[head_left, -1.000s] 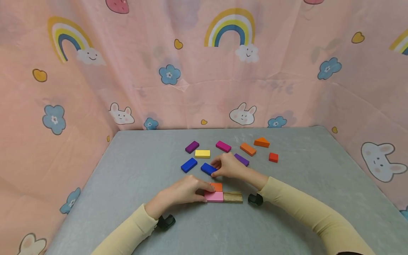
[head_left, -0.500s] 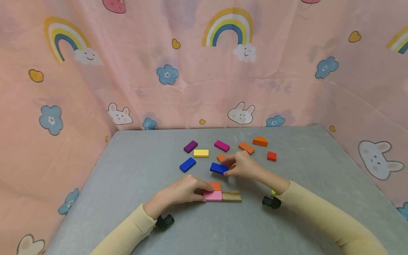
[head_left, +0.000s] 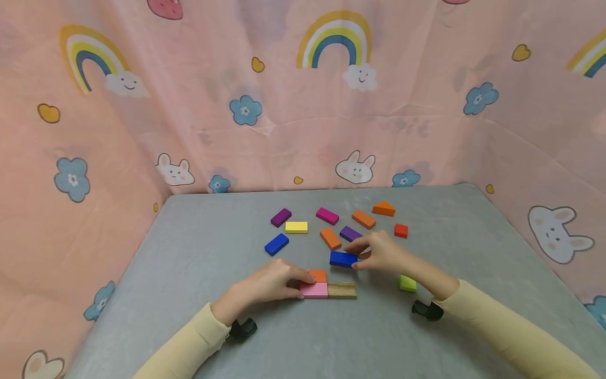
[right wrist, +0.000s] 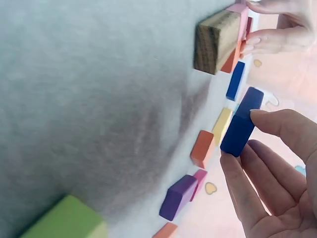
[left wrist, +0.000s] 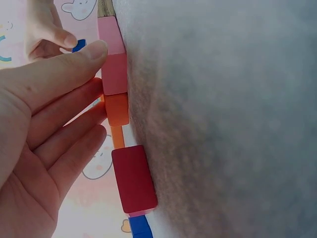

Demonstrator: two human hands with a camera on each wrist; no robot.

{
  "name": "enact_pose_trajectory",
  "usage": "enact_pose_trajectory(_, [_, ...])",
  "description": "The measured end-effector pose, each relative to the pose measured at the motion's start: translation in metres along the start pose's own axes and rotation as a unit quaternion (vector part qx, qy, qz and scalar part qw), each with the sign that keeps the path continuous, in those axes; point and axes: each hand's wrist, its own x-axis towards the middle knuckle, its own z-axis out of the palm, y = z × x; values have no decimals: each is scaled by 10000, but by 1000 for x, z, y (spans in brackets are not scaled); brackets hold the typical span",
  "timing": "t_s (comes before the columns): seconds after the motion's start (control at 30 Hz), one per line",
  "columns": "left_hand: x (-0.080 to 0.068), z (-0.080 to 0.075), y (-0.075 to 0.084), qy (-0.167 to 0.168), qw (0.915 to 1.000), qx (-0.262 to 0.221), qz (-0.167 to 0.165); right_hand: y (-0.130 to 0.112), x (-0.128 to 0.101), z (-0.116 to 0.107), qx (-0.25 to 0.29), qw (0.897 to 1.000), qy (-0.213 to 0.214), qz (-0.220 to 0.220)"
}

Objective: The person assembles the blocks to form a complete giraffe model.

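A blue block [head_left: 343, 259] is pinched by the right hand [head_left: 388, 252], thumb on one side and fingers on the other, with only a narrow opening between them. It is held near the far side of a wooden block [head_left: 342, 290], with a gap left between; whether it is clear of the grey table [head_left: 303, 342] cannot be told. The wooden block is set end to end with a pink block [head_left: 314, 290], which is gripped between the thumb and fingers of the left hand [head_left: 265, 287]. Just behind the pink block, an orange block [head_left: 318, 276] is partly covered by those fingers. A crimson block [left wrist: 134, 179] is shown by the left wrist camera but is hidden by that hand in the head view.

Behind the held block, a violet block [head_left: 350, 233] is partly masked by the right hand, and a slanted orange piece [head_left: 330, 239] is found close by. Farther back are scattered yellow [head_left: 296, 227], magenta [head_left: 327, 216] and red [head_left: 401, 230] blocks and an orange triangle [head_left: 384, 208]. Beside the right wrist, a green block [head_left: 407, 283] is partly overlapped by the forearm.
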Motion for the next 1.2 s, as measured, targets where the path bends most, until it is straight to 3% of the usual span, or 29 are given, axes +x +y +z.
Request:
enact_pose_trajectory(0.33, [0, -2, 1, 1, 10000, -20, -4, 6, -11, 9, 491, 9980, -396, -1])
enact_pose_trajectory(1.2, [-1, -1, 0, -22, 10000, -77, -46, 15, -5, 22, 891, 9921, -876, -66])
